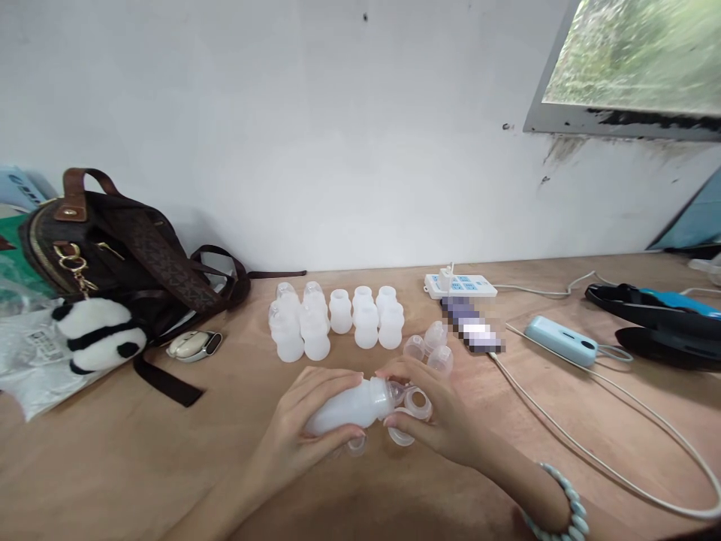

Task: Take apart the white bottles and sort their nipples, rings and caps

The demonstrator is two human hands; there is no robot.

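Observation:
My left hand [307, 421] is wrapped round a translucent white silicone bottle [349, 406] lying sideways just above the wooden table [140, 466]. My right hand [436, 417] pinches a clear ring-shaped cap [417, 402] at the bottle's neck, with another clear ring [401, 437] below its fingers. Behind my hands stand several matching white bottles [338, 315] in two rows. A few clear caps [431, 347] lie to the right of them.
A dark brown bag [113, 255] with a panda plush [98, 334] sits at the left, beside a clear plastic packet [28, 353]. A white power strip [462, 285], a blue power bank [560, 340] and a white cable [619, 473] lie at the right.

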